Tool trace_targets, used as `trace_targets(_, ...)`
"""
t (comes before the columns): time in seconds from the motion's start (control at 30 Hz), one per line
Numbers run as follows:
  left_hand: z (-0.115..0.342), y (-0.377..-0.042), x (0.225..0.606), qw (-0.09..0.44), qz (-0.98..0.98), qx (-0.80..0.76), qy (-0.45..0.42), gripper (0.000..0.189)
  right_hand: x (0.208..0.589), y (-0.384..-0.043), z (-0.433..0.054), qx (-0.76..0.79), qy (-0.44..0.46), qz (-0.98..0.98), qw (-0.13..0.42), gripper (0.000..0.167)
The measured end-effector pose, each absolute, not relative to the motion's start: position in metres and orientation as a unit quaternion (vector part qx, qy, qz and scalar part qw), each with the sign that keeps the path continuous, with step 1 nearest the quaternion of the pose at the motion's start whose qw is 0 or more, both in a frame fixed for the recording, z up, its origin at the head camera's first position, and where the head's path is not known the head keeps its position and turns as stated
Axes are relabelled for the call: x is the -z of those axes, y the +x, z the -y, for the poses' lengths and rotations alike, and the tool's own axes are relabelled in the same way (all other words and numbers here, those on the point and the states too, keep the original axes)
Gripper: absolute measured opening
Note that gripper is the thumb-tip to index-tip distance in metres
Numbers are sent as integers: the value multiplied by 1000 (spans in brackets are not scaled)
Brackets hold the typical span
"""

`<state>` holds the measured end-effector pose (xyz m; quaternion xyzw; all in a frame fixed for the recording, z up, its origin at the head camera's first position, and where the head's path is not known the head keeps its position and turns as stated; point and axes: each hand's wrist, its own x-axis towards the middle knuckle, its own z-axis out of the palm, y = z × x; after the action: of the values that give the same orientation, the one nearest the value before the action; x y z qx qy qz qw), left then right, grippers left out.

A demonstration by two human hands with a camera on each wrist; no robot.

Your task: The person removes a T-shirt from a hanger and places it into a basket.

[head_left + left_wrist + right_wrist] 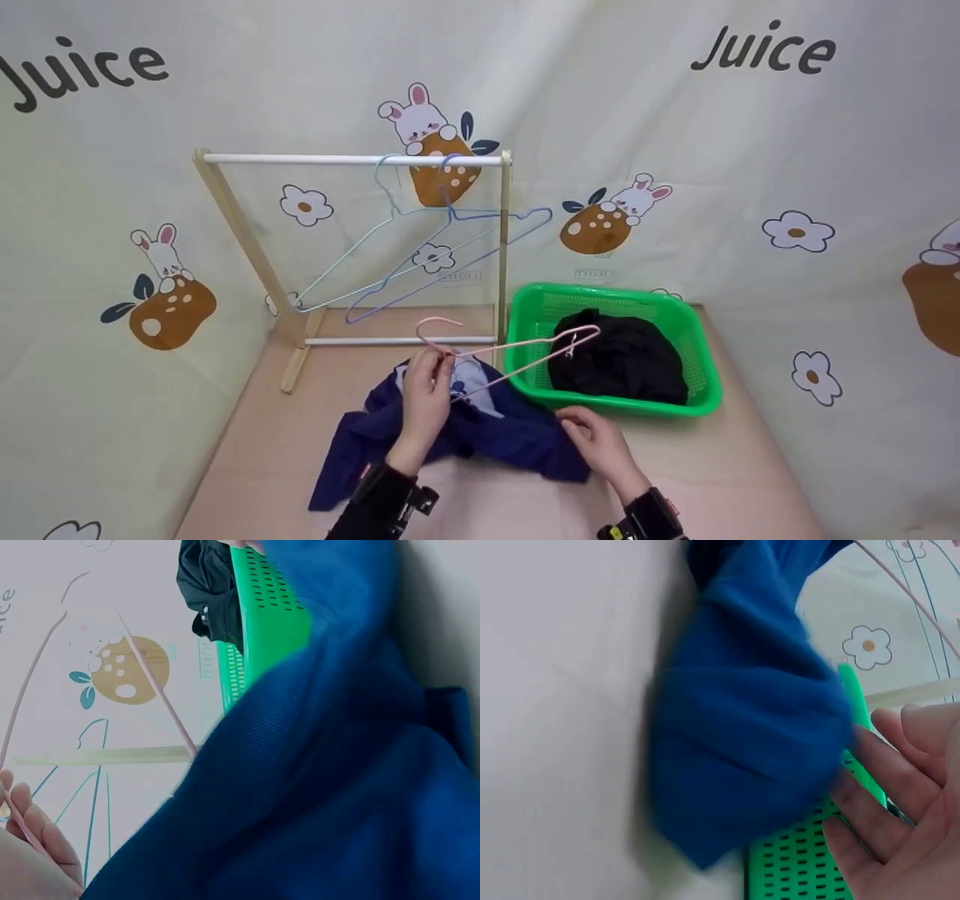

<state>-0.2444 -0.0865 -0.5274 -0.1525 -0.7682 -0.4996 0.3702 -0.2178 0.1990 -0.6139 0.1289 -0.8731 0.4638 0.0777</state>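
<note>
My left hand (pixel 427 390) pinches a pink clothes hanger (pixel 525 345) just below its hook. The hanger's right end sticks out toward the basket; its left part is hidden by the hand and cloth. Below it, a navy blue garment (pixel 517 442) with a pale printed patch lies bunched on the table. My right hand (pixel 600 446) is at the garment's right edge. In the right wrist view, that hand's fingers (pixel 885 817) are loosely extended beside the blue cloth (pixel 742 727), and whether they touch it is unclear.
A green basket (pixel 709 375) at the right holds a black garment (pixel 622 360). Behind stands a wooden rack with a white rail (pixel 300 159), where a mint hanger (pixel 345 251) and a purple-blue hanger (pixel 412 266) hang. A printed curtain (pixel 600 97) encloses the table (pixel 712 465).
</note>
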Motion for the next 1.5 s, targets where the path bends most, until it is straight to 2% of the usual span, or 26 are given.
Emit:
trace_targets(0.2, 71, -245, 517, 378, 748, 525, -152, 10, 612, -216, -203, -479, 118, 865, 88, 21)
trace_targets(0.53, 55, -228, 458, 348, 701, 607, -140, 6, 609, -216, -206, -479, 99, 867, 99, 21)
trace_targets(0.63, 58, -229, 448, 358, 685, 619, -139, 6, 608, -216, -206, -490, 98, 861, 99, 21)
trace_targets(0.93, 97, -231, 426, 435, 684, 574, -117, 6, 610, -218, -211, -506, 92, 851, 108, 24)
trace_targets(1.17, 133, -228, 418, 455, 681, 569, -76, 6, 610, -218, -213, -506, 86, 853, 100, 24)
trace_targets(1.5, 184, -243, 429, 474, 667, 575, 2, 10, 610, -217, -215, -507, 84, 852, 105, 24)
